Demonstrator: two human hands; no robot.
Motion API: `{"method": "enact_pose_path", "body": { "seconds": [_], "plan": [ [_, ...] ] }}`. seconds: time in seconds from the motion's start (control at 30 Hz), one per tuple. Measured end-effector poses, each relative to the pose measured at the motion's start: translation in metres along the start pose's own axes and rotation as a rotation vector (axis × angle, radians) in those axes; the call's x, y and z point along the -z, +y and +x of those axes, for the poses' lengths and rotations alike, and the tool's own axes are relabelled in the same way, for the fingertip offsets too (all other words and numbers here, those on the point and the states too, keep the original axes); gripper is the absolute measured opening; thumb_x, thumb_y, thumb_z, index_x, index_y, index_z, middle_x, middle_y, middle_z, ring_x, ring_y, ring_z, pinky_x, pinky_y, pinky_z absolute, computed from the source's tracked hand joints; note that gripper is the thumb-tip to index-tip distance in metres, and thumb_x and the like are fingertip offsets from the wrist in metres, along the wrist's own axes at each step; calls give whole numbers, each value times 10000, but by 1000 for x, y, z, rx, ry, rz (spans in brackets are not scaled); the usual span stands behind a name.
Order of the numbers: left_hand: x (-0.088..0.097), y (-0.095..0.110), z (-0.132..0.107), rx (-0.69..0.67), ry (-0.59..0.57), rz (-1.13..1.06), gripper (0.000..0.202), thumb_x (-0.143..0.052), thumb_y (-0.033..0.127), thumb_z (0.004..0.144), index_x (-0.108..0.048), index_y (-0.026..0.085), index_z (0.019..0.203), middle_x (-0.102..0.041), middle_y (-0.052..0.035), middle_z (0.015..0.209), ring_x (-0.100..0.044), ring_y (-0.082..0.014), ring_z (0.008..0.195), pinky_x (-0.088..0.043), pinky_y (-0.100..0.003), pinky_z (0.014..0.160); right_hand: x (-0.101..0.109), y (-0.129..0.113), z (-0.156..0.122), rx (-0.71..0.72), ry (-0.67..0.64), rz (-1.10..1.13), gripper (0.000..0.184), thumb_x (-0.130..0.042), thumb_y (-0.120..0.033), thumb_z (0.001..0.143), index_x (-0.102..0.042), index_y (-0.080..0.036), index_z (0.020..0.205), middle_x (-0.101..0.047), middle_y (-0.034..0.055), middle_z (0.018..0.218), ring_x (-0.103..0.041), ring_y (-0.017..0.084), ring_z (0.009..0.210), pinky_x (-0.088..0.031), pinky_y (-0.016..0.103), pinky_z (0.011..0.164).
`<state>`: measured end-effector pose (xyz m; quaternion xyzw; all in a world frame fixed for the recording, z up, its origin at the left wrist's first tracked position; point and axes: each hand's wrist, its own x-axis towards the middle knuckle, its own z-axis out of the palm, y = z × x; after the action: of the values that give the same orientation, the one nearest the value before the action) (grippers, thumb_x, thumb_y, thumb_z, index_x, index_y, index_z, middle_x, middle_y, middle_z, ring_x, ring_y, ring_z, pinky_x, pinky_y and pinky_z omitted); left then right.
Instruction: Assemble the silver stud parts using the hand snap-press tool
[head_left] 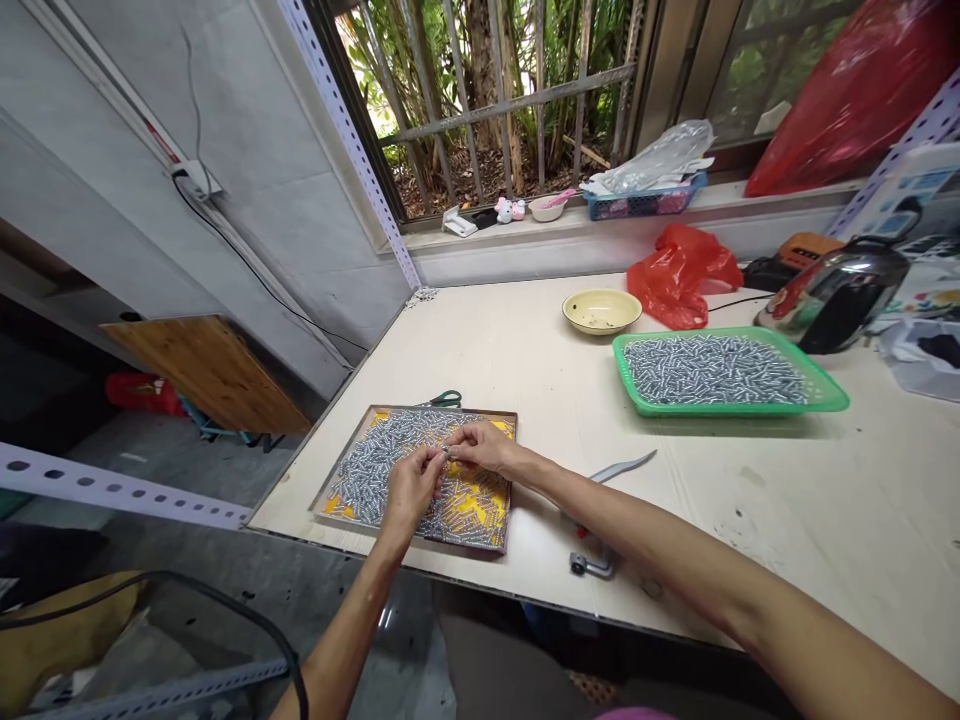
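One bench [525,350], shallow tray [512,500] at its near left corner. Left hand [411,490] and right hand [484,447] meet above the tray, left nearer the body. Metal pins [375,460] lie beneath, axes mixed. Fingers of both pinch one small piece [447,451] between them, equally near; its long axis unreadable.

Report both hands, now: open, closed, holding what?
Left hand: closed, fingertips pinched on a small piece, too small to identify.
Right hand: closed, fingertips pinched at that same piece.
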<state>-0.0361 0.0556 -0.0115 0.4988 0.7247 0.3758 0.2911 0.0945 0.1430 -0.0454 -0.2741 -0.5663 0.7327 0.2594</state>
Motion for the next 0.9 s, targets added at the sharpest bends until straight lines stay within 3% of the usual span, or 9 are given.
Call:
{"method": "enact_pose_path", "body": {
  "seconds": [0.27, 0.47, 0.67, 0.9],
  "plan": [
    [-7, 2, -3, 93, 56, -376, 407, -702, 489, 621, -612, 129, 785, -519, 53, 569, -444, -64, 429, -393, -187, 388, -7, 0, 3, 23, 66, 27, 119, -673, -207, 760, -579, -151, 808, -542, -64, 533, -481, 58, 470, -376, 173, 458],
    [-10, 2, -5, 107, 99, -493, 406, -734, 489, 584, -546, 152, 708, -509, 62, 567, -428, -50, 413, -360, -175, 383, -14, -2, 2, 71, 138, -21, 169, -705, -259, 733, -595, -154, 805, -541, -61, 553, -481, 67, 482, -386, 180, 463],
    [-6, -1, -9, 6, 169, -143, 420, -616, 507, 704, -656, 147, 917, -539, 52, 546, -480, -95, 392, -372, -217, 412, -14, 0, -1, 63, 144, -105, 53, -632, -165, 773, -670, -142, 802, -547, -53, 532, -470, 62, 468, -353, 175, 457],
    [-1, 3, -11, -50, 143, 131, 353, -504, 501, 785, -633, 174, 764, -547, 38, 504, -509, -121, 376, -375, -235, 448, -18, 0, -5, 9, 143, -173, 91, -587, -144, 797, -677, -150, 796, -553, -48, 512, -505, 79, 478, -372, 181, 471]
  ]
}}
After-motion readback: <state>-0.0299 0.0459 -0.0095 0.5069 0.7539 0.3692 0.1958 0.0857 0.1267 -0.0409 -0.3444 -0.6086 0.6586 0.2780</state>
